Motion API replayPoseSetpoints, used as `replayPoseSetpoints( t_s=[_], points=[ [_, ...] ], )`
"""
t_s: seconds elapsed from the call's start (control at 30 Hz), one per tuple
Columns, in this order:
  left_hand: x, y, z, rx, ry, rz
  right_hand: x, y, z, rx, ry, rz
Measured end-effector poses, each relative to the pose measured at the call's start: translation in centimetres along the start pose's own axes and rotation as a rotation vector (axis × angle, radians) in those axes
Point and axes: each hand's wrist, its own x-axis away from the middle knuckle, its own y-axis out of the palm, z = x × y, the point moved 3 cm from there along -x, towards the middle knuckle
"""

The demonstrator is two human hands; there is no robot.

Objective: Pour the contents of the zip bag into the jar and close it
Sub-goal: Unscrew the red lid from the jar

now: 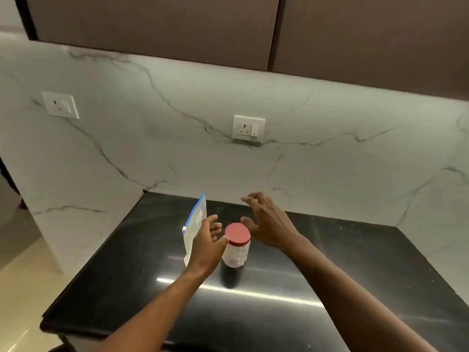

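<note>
A small ribbed clear jar (pixel 236 254) with a red screw lid (pixel 237 233) stands mid-counter; it looks light, rigid and best steadied by its ridged sides. At its nine o'clock stands a soft, floppy zip bag (pixel 193 224). The left hand (pixel 206 246), fingers loosely curled, touches the jar; the right hand (pixel 266 222) hovers spread at two o'clock above the glossy black counter (pixel 127 275).

I see jar (pixel 234 256): clear, white dimpled pattern | lid (pixel 237 233): red | zip bag (pixel 194 227): translucent white, blue seal strip | table (pixel 279 313): glossy black, pale streaked reflections | backsplash (pixel 177 148): white marble, grey veins | sockets (pixel 249 128): white | cabinets (pixel 152 21): matte brown | floor (pixel 22 288): cream
</note>
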Motion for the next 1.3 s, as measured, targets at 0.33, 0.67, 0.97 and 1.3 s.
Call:
replayPoseSetpoints(
  t_s=[0.33, 0.67, 0.97, 1.3],
  points=[
    [-6.7, 5.9, -9.1, -0.276, -0.190, -0.325, -4.4, 10.2, 2.4, 0.184, 0.240, -0.485],
    [-8.1, 5.2, -11.6, -0.077, -0.017, -0.402, -6.5, 11.6, 1.8, 0.131, 0.403, -0.523],
    [-8.0, 6.0, -13.1, -0.375, -0.025, -0.381, -7.9, 10.8, 2.4, 0.097, 0.140, -0.724],
    [-7.9, 5.6, -12.6, -0.314, 0.017, -0.314, -7.4, 10.5, 3.0, 0.378, 0.097, -0.659]
  ],
)
